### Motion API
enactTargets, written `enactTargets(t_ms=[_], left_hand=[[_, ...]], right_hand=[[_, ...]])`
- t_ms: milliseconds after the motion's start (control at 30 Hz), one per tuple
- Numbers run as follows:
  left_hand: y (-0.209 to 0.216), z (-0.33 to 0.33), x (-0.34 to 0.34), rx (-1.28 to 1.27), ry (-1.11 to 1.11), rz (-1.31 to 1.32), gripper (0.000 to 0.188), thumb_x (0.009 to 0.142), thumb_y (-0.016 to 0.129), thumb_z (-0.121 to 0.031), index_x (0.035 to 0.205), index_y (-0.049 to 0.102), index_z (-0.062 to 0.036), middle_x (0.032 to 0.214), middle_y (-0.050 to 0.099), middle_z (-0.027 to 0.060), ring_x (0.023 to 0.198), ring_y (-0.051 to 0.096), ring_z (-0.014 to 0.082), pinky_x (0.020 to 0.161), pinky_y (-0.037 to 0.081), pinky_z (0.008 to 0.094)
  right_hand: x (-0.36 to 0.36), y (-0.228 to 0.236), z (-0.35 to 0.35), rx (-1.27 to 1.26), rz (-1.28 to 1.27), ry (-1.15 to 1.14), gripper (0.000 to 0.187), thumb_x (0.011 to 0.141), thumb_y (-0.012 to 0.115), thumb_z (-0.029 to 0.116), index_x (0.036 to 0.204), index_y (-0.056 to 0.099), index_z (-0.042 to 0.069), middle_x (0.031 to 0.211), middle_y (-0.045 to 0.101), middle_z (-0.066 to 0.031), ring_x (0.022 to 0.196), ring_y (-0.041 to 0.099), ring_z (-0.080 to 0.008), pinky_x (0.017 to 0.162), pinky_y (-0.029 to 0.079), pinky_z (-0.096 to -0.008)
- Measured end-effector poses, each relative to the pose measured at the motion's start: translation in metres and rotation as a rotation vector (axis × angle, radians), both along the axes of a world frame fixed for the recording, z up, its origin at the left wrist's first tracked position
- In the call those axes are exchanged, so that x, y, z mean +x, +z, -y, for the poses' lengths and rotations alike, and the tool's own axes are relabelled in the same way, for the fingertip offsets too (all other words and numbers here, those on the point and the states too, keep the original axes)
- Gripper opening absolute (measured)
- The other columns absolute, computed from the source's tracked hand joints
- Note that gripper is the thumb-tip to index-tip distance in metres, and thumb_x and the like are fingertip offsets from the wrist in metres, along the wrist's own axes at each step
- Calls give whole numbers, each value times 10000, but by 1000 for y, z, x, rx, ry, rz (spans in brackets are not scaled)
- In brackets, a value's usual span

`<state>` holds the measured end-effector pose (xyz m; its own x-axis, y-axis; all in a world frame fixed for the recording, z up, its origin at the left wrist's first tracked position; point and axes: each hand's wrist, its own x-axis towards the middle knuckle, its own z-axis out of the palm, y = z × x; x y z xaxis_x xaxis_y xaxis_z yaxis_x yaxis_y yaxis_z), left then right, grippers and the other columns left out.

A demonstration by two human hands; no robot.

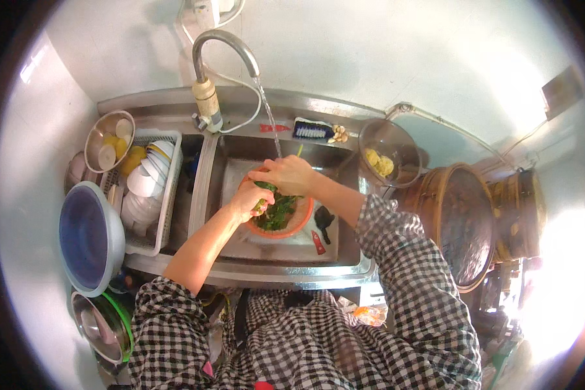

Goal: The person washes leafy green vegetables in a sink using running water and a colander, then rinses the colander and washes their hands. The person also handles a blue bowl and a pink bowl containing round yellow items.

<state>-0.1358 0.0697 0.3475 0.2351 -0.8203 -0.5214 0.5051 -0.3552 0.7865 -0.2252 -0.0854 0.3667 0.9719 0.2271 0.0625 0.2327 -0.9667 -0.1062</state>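
Observation:
Both my hands are over an orange basin [281, 234] standing in the steel sink. My left hand [250, 200] is closed around some green leafy vegetables at the basin's left side. Just beyond it, my right hand [285, 174] is bent over the greens with its fingers curled; a green stalk sticks out behind it. More leafy greens [281, 212] lie in the basin. Water runs from the curved faucet [231, 40] down beside my right hand. What the right fingertips hold is partly hidden.
A dish rack [165, 224] with bowls stands left, beside a blue basin [91, 237]. A scrub brush [312, 129] lies on the back ledge. A clear bowl [406, 140] and bamboo steamers [465, 224] stand right. A red packet [318, 242] lies in the sink.

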Motion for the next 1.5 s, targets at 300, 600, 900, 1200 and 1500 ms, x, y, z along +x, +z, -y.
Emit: enactTargets(t_ms=[300,600,900,1200,1500], left_hand=[[21,4,14,-142,-49,253,661,825,757,-235,1356,411,-46,1071,603,129,747,637,198,521,443,258],[58,2,32,-629,-530,2236,809,738,750,-169,1443,354,-187,1497,309,109,1406,267,315,1132,300,468],[59,34,37,-654,-523,2329,239,702,644,-149,901,601,-24,738,525,70,738,565,220,526,511,288],[19,19,18,-51,-605,1914,421,634,775,-181,965,596,8,829,663,187,786,680,318,655,547,404],[-7,0,-5,43,-168,972,540,635,734,-84,1138,583,40,853,667,176,760,656,281,647,513,389]], right_hand=[[-23,-20,27,1055,-217,-475,405,699,699,53,1099,634,32,916,677,-80,858,610,-166,796,494,-326],[-26,-4,22,1683,-433,-507,218,716,677,52,928,627,41,822,625,-26,800,592,-124,710,482,-286],[-5,17,0,1345,-449,-283,101,687,656,74,760,613,20,729,598,-25,722,533,-118,682,435,-278],[-3,-11,-17,635,-230,-416,699,606,767,172,1237,499,36,992,669,-209,975,631,-371,829,504,-422],[-3,21,-25,55,-292,-248,741,729,725,269,1362,391,79,964,685,-181,850,680,-373,727,538,-458]])
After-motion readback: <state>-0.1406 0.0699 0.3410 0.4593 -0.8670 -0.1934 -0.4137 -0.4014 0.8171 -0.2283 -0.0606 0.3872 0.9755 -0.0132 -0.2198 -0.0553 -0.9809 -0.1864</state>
